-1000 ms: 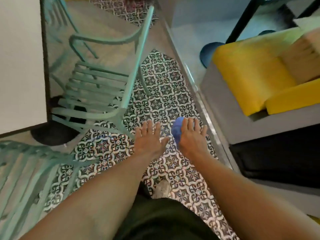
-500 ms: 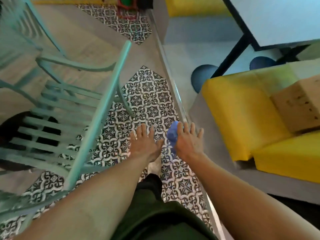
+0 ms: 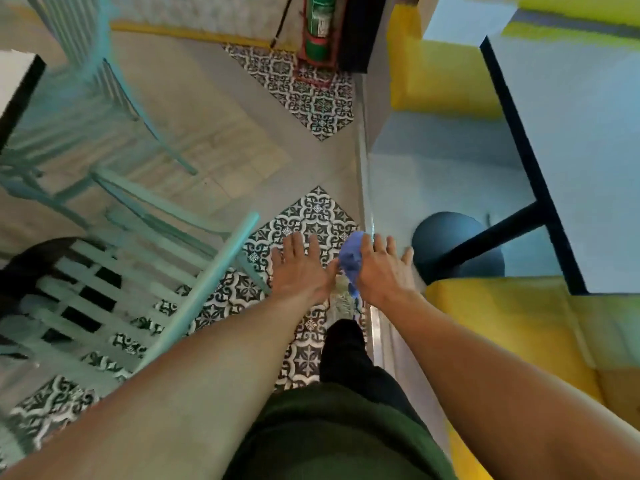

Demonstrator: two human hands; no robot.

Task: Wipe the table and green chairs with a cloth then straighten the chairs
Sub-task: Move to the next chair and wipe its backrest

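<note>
— Where's the cloth [image 3: 350,260]?

— Bunched blue, tucked at the thumb side of the right hand [image 3: 382,273], whose fingers are stretched out flat. The left hand [image 3: 300,270] is spread too, holding nothing.

— And the chairs?

— A green chair [image 3: 114,271] stands left of both arms on the patterned floor [image 3: 311,216]; the white desk [image 3: 575,140] is off right.

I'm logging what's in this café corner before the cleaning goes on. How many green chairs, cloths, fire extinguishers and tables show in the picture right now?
Green chairs: 2, one near and one farther back
Cloths: 1, blue, in the right hand
Fire extinguishers: 1
Tables: 2, one at right and a corner at the left edge
Total: 6
</note>
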